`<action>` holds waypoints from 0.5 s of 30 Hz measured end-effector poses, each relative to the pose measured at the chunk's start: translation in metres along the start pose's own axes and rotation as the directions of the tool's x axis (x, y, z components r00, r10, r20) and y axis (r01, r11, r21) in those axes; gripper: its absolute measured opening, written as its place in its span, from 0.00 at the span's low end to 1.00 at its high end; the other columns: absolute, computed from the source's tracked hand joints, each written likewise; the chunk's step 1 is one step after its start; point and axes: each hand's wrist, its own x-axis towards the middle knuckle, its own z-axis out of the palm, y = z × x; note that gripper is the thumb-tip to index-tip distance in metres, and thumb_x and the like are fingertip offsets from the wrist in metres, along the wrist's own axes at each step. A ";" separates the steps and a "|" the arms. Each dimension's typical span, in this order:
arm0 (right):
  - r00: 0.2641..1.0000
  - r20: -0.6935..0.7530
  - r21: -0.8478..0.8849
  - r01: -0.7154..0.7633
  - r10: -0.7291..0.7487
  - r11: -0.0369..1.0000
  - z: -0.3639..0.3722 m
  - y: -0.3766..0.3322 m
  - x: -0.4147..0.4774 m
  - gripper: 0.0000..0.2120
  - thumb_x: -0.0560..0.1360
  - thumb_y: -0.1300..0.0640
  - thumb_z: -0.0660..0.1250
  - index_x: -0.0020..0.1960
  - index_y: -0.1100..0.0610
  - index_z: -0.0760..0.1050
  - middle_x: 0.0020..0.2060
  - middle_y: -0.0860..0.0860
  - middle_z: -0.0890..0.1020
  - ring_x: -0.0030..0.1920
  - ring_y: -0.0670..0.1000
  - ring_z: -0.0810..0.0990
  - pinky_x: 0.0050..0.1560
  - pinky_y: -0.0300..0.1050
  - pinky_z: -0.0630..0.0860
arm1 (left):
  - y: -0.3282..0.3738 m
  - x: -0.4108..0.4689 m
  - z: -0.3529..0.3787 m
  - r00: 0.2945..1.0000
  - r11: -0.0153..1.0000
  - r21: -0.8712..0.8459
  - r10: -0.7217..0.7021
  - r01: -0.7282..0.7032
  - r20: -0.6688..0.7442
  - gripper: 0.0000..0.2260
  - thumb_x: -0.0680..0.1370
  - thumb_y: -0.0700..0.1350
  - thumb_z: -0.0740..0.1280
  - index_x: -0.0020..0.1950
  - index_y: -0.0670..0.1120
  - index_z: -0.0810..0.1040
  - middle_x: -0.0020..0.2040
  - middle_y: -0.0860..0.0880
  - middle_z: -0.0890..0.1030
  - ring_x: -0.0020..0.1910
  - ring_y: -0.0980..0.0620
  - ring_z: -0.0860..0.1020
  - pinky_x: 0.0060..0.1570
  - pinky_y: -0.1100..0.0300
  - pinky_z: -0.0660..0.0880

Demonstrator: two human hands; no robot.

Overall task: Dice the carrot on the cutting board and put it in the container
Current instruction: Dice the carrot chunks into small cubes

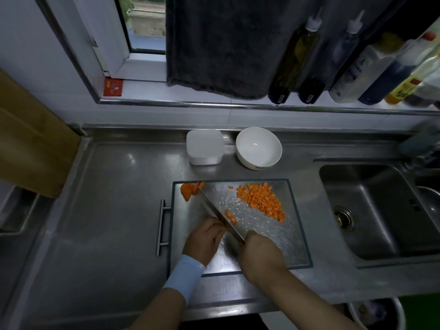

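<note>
Two hands dicing: the right hand [259, 253] wraps the knife [214, 208], blade on a carrot strip [231, 216], while the left hand [204, 239] curls its fingers clear of the edge, their hold unseen.

wide bare bench [107, 198] lies left of the cutting board [297, 234], beyond the bar handle [162, 227] at its edge. on the board the knife [215, 210] slants between carrot slices [188, 190] in the far left corner and the diced pile [260, 198] far right. container [204, 147] and bowl [258, 147] stand just behind, a narrow bench strip before them. the sink [371, 210] drops away on the right.
</note>
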 end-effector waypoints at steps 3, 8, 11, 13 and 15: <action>1.000 -0.006 0.032 -0.022 0.022 0.999 -0.003 0.004 0.002 0.10 0.80 0.50 0.60 0.55 0.54 0.75 0.50 0.52 0.82 0.51 0.53 0.81 0.49 0.44 0.76 | 0.004 0.001 -0.004 1.000 1.000 -0.015 -0.001 0.001 0.000 0.06 0.72 0.38 0.73 0.47 0.48 0.82 0.48 0.53 0.79 0.47 0.59 0.74 0.52 0.80 0.64; 0.996 -0.008 0.088 -0.083 0.084 0.993 -0.017 0.021 0.018 0.12 0.79 0.47 0.61 0.52 0.54 0.76 0.47 0.52 0.83 0.49 0.55 0.81 0.50 0.50 0.78 | 0.008 0.013 -0.018 0.997 0.992 -0.109 -0.068 0.065 -0.032 0.07 0.74 0.37 0.65 0.47 0.49 0.76 0.50 0.54 0.73 0.47 0.59 0.73 0.50 0.64 0.73; 0.995 0.007 0.085 -0.100 0.100 0.991 -0.020 0.031 0.023 0.14 0.79 0.45 0.61 0.52 0.55 0.77 0.48 0.53 0.83 0.49 0.55 0.81 0.49 0.48 0.78 | 0.007 0.040 -0.028 0.990 0.999 -0.024 -0.040 0.044 0.135 0.17 0.73 0.35 0.64 0.59 0.50 0.76 0.59 0.53 0.74 0.60 0.56 0.71 0.64 0.58 0.69; 0.995 0.004 0.083 -0.104 0.104 0.991 -0.020 0.035 0.024 0.14 0.79 0.45 0.61 0.52 0.55 0.77 0.48 0.53 0.83 0.49 0.54 0.81 0.48 0.46 0.77 | 0.007 0.055 -0.031 0.926 0.997 0.067 0.004 -0.031 0.377 0.25 0.71 0.38 0.65 0.67 0.53 0.71 0.66 0.54 0.72 0.66 0.55 0.66 0.69 0.59 0.63; 0.994 0.005 0.089 -0.113 0.113 0.990 -0.019 0.038 0.023 0.14 0.79 0.45 0.60 0.53 0.54 0.77 0.50 0.53 0.83 0.50 0.55 0.81 0.49 0.46 0.76 | 0.006 0.063 -0.033 0.854 0.977 0.146 0.060 -0.157 0.516 0.28 0.70 0.42 0.66 0.70 0.55 0.68 0.67 0.54 0.70 0.68 0.54 0.64 0.69 0.59 0.62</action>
